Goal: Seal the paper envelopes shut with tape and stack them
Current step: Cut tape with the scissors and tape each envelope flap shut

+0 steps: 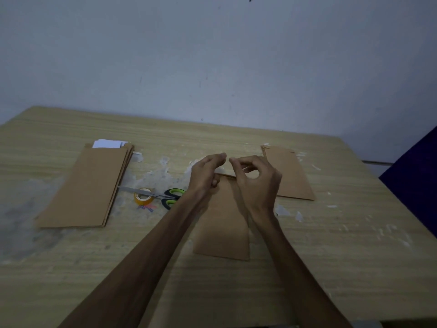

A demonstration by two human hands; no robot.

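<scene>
**Two hands above one brown envelope**

Two hands hang over the flat brown paper envelope [222, 223] that lies in the middle of the pale wood-grain counter [331, 256]. The left hand [205, 176] and the right hand [257, 181] are raised over its far end, the end that needs closing. On each hand the thumb and fingertips are curled in close, as if pinching something thin between the two hands. It may be a strip of clear tape, but I cannot see it, so I cannot tell.

Paper like this is light and bends easily. It could slide on the smooth counter, so it is best held down flat near the far end while the tape goes on. Tape is sticky and floppy; holding it by its two ends keeps it straight.

To the left is a stack of brown envelopes with white paper poking out [87, 185]. Near it lie a small yellow roll of clear tape [143, 197] and scissors with green and black handles [165, 197]. Another flat brown envelope pile [288, 176] lies to the right.
</scene>
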